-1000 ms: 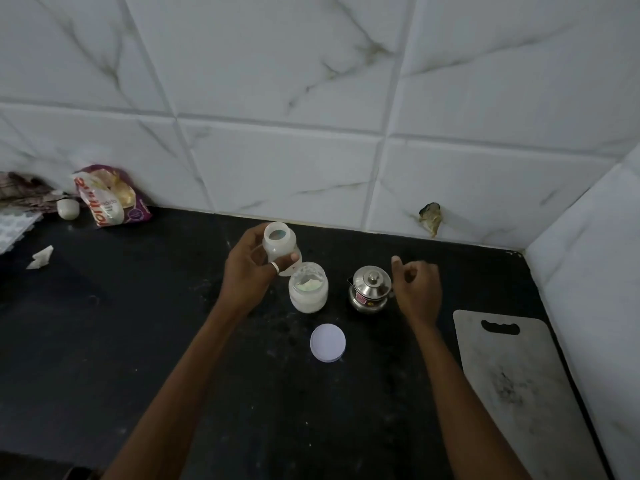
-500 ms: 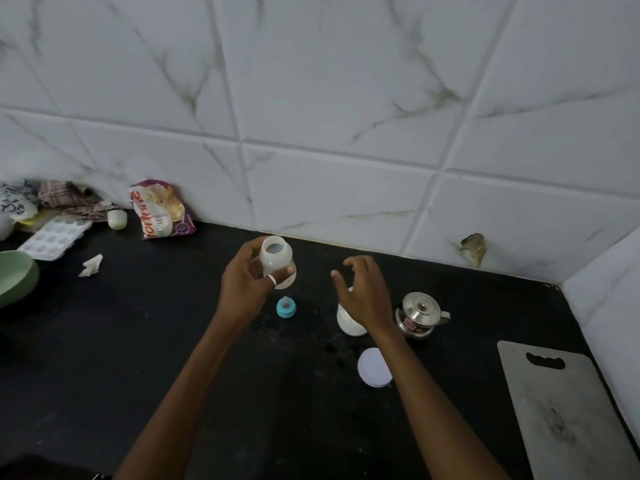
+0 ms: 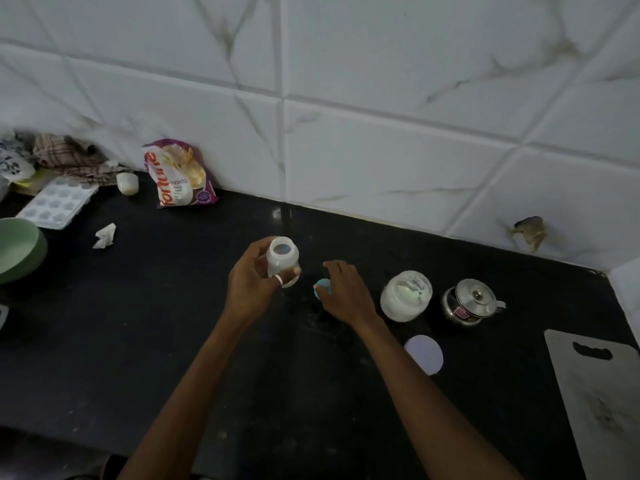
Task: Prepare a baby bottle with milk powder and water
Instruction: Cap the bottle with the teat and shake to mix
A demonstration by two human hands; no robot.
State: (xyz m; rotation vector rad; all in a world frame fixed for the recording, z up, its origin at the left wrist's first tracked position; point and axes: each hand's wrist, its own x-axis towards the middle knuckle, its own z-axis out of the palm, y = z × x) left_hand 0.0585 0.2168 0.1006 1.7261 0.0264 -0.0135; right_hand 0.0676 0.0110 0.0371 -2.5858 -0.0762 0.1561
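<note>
My left hand holds a small translucent baby bottle upright above the black counter, its mouth uncovered. My right hand is down on the counter just right of it, fingers closing around the blue bottle cap, which is partly hidden by them. Right of that hand stands an open white jar of milk powder. Its round white lid lies flat in front of it. A small steel lidded pot stands beside the jar.
A grey cutting board lies at the right edge. At the left are a green bowl, an ice tray, a crumpled paper, a flour packet, a small white cup and cloths. Tiled walls close the back and right.
My right hand moved left from the steel pot, past the powder jar, down onto the blue cap. The view swung left. The bottle stays in my left hand.
</note>
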